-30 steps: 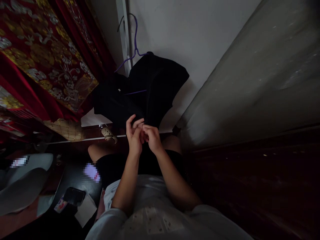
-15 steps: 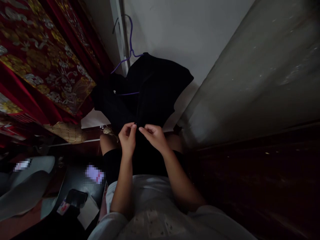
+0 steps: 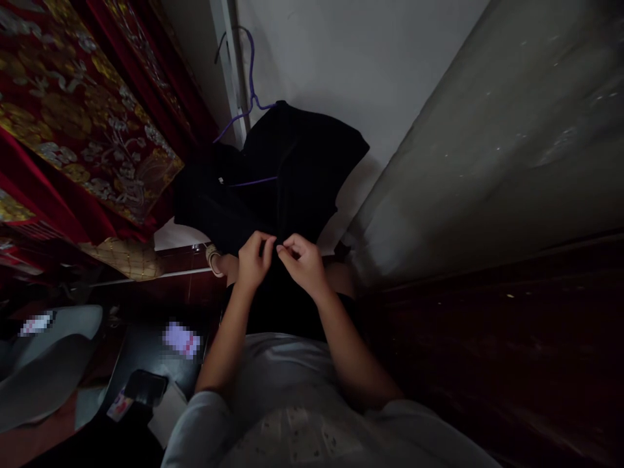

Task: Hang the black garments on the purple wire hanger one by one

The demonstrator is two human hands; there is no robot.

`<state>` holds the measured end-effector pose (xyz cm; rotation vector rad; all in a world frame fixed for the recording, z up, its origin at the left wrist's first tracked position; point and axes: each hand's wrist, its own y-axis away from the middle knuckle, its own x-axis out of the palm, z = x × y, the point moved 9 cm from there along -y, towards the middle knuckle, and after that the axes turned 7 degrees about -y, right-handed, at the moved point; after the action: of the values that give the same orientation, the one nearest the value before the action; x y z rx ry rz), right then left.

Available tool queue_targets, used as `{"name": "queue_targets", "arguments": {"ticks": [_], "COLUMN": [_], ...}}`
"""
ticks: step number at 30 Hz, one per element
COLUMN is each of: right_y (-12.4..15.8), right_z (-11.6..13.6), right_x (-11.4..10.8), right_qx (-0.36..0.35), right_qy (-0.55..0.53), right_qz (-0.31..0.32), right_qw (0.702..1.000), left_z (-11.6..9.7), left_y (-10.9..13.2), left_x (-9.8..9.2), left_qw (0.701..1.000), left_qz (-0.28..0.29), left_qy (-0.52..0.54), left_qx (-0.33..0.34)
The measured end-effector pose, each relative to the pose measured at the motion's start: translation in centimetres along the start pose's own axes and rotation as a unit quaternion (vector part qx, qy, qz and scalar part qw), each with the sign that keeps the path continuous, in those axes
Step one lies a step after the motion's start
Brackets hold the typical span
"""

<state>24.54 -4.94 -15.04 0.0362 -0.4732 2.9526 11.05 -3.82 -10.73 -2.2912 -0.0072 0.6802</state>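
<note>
A black short-sleeved garment hangs by its open neck from a purple hanger in front of me. Both my hands meet at its lower front, over my lap. My left hand pinches the dark cloth between thumb and index finger. Close beside it, almost fingertip to fingertip, my right hand is also closed in a pinch at the front edge. Any small fastening between the fingertips is too dark to make out. A small white label shows inside the collar.
Red embroidered cloth hangs at the left. Below it stand a grey chair and a black surface bearing a purple-screened phone, a dark flat object and papers. A grey panel leans along the right side.
My left hand has moved right, closer to my right hand, and turned inward. The garment's front has shifted slightly, while my right hand stays nearly in place.
</note>
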Motion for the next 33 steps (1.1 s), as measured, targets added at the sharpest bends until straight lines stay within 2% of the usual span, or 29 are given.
{"name": "queue_targets", "arguments": {"ticks": [2,4,7,9,12,14,16,18,20,22,24,27,30,33], "right_y": [-0.4,-0.7,-0.6,-0.3,-0.3,-0.9,-2.6,-5.1,-8.0,-10.5,-12.4,-13.5,-12.7,-11.8], "right_z": [0.2,0.2,-0.1,-0.5,-1.3,-1.2,0.2,3.3,7.7,11.9,14.7,15.7,14.9,14.1], "right_x": [-0.2,-0.1,0.6,0.9,0.5,0.1,-0.5,-1.4,-1.6,-0.7,0.7,2.1,2.4,2.3], "right_qx": [0.000,0.005,0.012,0.016,0.023,0.018,-0.009,-0.065,-0.139,-0.209,-0.252,-0.267,-0.263,-0.259], "right_qy": [0.000,-0.001,0.004,0.006,0.015,0.039,0.065,0.070,0.066,0.103,0.158,0.225,0.249,0.248], "right_qz": [-0.002,0.014,0.064,0.095,0.132,0.163,0.167,0.132,0.098,0.098,0.111,0.120,0.110,0.079], "right_qw": [1.000,1.000,0.998,0.995,0.991,0.986,0.984,0.987,0.983,0.967,0.948,0.929,0.926,0.930], "left_z": [0.2,0.5,0.9,0.4,-1.4,-2.6,-3.6,-4.5,-5.2,-5.6,-5.7,-5.4,-5.1,-5.0], "left_y": [-2.0,-5.1,-11.2,-14.8,-17.7,-17.8,-17.1,-16.3,-15.8,-15.6,-15.5,-15.0,-14.3,-13.8], "left_x": [0.3,-0.7,-4.1,-6.3,-7.2,-6.8,-6.6,-6.6,-6.6,-6.7,-7.0,-7.1,-6.9,-7.0], "left_qw": [0.997,0.994,0.988,0.979,0.967,0.966,0.968,0.966,0.960,0.952,0.948,0.949,0.957,0.966], "left_qz": [0.049,0.062,0.006,-0.035,-0.036,-0.022,-0.022,-0.021,-0.008,0.004,0.008,0.028,0.050,0.046], "left_qy": [-0.005,-0.023,-0.076,-0.113,-0.145,-0.148,-0.145,-0.148,-0.159,-0.174,-0.185,-0.189,-0.185,-0.176], "left_qx": [0.050,0.092,0.137,0.166,0.205,0.209,0.204,0.210,0.230,0.250,0.259,0.249,0.219,0.184]}}
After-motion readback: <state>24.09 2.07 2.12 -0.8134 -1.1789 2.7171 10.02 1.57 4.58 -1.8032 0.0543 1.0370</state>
